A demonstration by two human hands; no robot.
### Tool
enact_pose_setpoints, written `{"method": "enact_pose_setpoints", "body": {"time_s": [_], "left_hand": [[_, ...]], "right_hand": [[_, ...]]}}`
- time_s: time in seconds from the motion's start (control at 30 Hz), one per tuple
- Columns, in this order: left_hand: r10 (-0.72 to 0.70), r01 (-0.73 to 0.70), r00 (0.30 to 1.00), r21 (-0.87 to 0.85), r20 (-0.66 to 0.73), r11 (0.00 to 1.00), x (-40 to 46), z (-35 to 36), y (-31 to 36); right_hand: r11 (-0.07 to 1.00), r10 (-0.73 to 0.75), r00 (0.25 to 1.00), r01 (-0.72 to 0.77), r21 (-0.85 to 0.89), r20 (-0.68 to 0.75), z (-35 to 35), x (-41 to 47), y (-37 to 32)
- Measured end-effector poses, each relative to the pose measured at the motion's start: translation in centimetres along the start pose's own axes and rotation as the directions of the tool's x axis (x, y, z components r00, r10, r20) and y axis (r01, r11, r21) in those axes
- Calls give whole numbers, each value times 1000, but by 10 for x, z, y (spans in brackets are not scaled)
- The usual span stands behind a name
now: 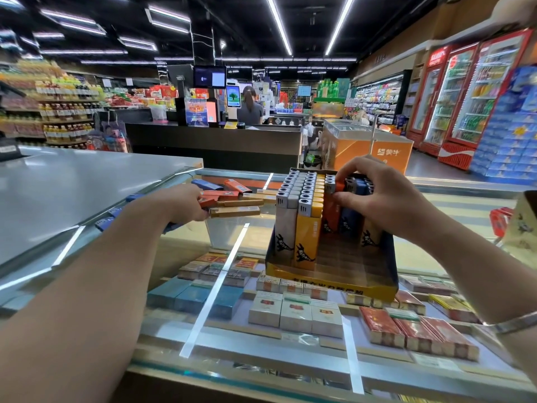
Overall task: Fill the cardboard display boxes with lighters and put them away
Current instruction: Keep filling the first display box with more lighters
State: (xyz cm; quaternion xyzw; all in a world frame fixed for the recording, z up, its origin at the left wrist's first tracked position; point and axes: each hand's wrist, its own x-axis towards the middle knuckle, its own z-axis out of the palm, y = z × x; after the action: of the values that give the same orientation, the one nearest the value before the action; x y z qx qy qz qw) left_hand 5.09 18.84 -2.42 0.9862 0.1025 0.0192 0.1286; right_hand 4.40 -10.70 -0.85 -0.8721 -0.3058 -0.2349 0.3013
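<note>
The cardboard display box sits on the glass counter at centre right of the frame, its low yellow front wall toward the bottom edge and its long axis running from there toward the upper middle. Lighters stand upright in it in rows, metal heads up: a white row on the left, a yellow row beside it, then orange and blue ones further right. The front right part of the box floor is bare. The right hand reaches in from the right, thumb and fingers pinching an orange lighter that stands upright in its row. The left hand, at centre left, grips several loose lighters lying flat, long axes pointing right. Cigarette packs lie under the glass.
</note>
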Motion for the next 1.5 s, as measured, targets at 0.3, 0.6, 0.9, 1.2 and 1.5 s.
{"method": "enact_pose_setpoints", "body": {"time_s": [0.3, 0.6, 0.9, 1.2, 1.5], "left_hand": [[338, -387, 905, -169, -258, 906, -6, 2, 25], [405, -403, 914, 61, -17, 913, -3, 17, 40], [309, -310, 951, -41, -23, 950, -5, 13, 35], [294, -264, 951, -743, -95, 615, -18, -12, 40], [477, -313, 814, -942, -331, -118, -36, -24, 55]], "right_hand": [[1000, -12, 1000, 12, -8, -10, 0, 0, 1], [1000, -9, 1000, 9, -24, -19, 0, 1, 1], [1000, -1, 1000, 1, 0, -7, 0, 0, 1], [1000, 8, 1000, -8, -5, 30, -1, 0, -1], [993, -100, 980, 88, -77, -174, -2, -3, -23]]}}
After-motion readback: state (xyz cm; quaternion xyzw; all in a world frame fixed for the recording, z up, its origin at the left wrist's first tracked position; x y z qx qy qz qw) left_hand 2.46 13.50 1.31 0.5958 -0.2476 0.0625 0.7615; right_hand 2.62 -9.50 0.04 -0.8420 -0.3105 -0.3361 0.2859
